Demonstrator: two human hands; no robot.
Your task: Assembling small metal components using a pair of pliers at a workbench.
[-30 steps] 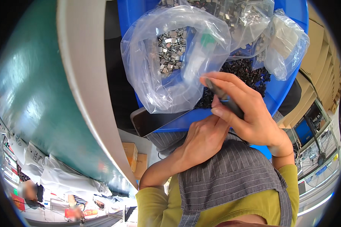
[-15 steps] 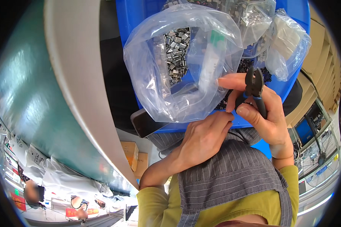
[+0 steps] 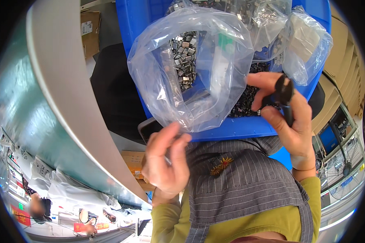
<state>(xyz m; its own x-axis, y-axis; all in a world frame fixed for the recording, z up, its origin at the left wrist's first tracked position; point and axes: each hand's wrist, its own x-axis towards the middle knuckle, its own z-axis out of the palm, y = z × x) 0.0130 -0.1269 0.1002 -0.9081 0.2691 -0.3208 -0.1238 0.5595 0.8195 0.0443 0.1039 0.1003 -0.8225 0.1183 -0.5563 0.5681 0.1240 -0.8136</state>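
A pair of black-jawed pliers (image 3: 285, 91) is in my right hand (image 3: 292, 121), its jaws pointing up and its handles inside the curled fingers. My right index finger reaches left toward the clear plastic bag (image 3: 150, 60). Small metal pieces (image 3: 184, 56) show through the bag's wide mouth. My left hand (image 3: 166, 166), slightly blurred, is raised by the bag's near left edge. Its thumb and index finger come close together, and anything pinched there is too small to make out. Small black parts (image 3: 247, 101) lie in the blue tub (image 3: 231, 131), under and beside my right hand.
More clear bags (image 3: 306, 40) crowd the tub's far right side. A dark phone (image 3: 148, 127) lies at its near left edge, partly behind my left hand. A white-edged green table (image 3: 56, 93) curves along the left. Cardboard boxes (image 3: 134, 162) stand below, and a fan (image 3: 342, 166) at the right.
My left hand has left my right hand's side and swung left to the bag's near edge, turning upward. My right hand has shifted slightly right with the pliers. The view has moved a little.
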